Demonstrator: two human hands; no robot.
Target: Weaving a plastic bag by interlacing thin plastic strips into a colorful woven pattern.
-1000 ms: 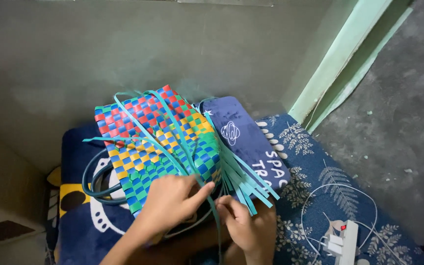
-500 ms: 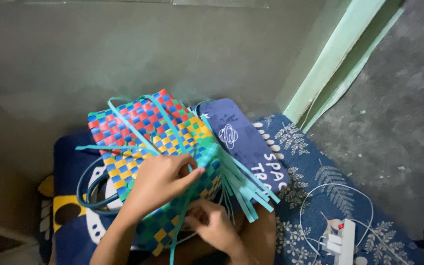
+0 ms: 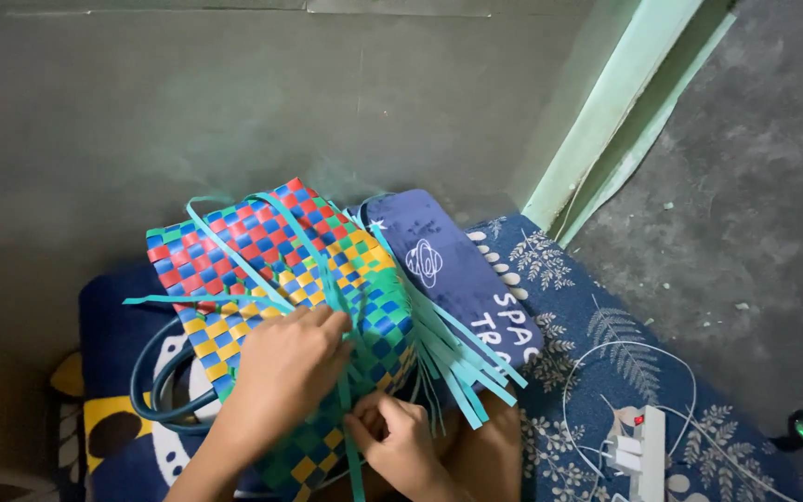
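On the woven basket (image 3: 271, 270), both hands lower.

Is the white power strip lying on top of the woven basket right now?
No, the white power strip lies on the blue leaf-print cloth at the lower right, well apart from the woven basket under both hands.

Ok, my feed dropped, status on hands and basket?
Left hand flat on woven basket. Right hand pinching a teal strip at its lower edge. Loose strips fan over the blue pillow.
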